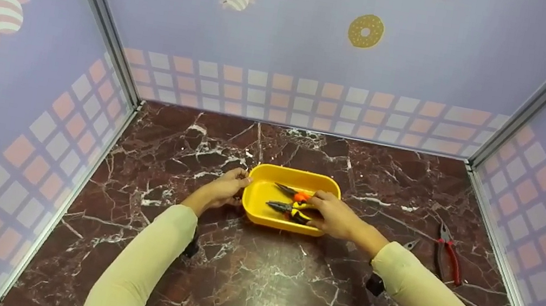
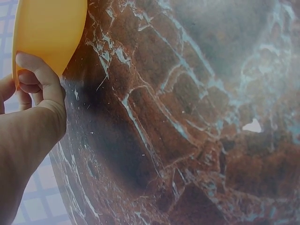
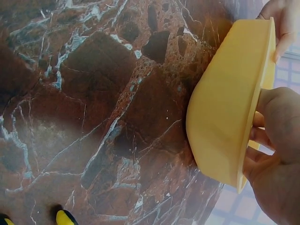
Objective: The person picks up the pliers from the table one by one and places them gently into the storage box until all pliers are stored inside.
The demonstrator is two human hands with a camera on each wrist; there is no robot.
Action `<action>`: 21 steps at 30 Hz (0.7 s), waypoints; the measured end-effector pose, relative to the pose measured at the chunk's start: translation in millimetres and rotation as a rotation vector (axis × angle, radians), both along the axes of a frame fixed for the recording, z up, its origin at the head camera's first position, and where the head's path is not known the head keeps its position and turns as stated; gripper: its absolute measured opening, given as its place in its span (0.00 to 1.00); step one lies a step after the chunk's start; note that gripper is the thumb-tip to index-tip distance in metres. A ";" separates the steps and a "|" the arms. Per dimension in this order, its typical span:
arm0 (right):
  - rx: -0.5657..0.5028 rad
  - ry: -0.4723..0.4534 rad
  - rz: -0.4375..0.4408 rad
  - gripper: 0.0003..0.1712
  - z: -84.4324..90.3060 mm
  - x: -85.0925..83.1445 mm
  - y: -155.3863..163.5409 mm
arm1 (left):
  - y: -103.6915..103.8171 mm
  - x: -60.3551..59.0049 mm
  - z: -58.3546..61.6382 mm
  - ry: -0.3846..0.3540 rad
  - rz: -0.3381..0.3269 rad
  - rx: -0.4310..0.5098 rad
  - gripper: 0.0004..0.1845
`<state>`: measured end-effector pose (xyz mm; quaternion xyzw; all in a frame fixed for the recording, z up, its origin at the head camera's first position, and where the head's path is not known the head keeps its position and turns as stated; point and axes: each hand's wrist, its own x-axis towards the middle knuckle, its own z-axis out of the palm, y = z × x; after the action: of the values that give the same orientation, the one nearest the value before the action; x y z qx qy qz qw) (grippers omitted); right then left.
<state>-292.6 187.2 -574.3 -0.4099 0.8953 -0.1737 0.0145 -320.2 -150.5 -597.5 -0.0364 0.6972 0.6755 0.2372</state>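
Note:
A yellow plastic bin (image 1: 259, 203) stands on the dark red marbled table. My left hand (image 1: 226, 188) pinches its left rim, with fingers and thumb on either side of the wall, as the left wrist view shows. My right hand (image 1: 337, 217) reaches over the right rim into the bin, its fingers curled at the handles of yellow-and-black pliers (image 1: 291, 210). Beside these lie orange-handled pliers (image 1: 299, 195), their handle ends hidden beneath the right fingers. Both pliers point their dark noses left. In the right wrist view, the bin's wall hides the tools.
Red-handled pliers (image 1: 448, 254) lie on the table at the right. The metal nose of another tool (image 1: 411, 244) shows beside the right forearm, which covers its remainder. Yellow-and-black handle tips (image 3: 64, 217) appear low in the right wrist view. Patterned panels (image 1: 291, 41) enclose the back and sides.

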 end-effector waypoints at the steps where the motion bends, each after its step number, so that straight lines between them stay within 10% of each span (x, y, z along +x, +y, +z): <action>1: -0.003 0.004 0.002 0.28 0.1 -0.1 -0.3 | 0.1 0.2 -0.1 0.000 0.004 0.001 0.07; 21: -0.011 0.031 -0.005 0.20 3.2 0.1 -5.2 | 0.4 2.0 -0.3 0.002 0.021 -0.002 0.08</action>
<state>-292.4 182.0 -571.1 -0.4102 0.8955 -0.1724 -0.0020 -318.2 -150.1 -597.9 -0.0435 0.6975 0.6775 0.2293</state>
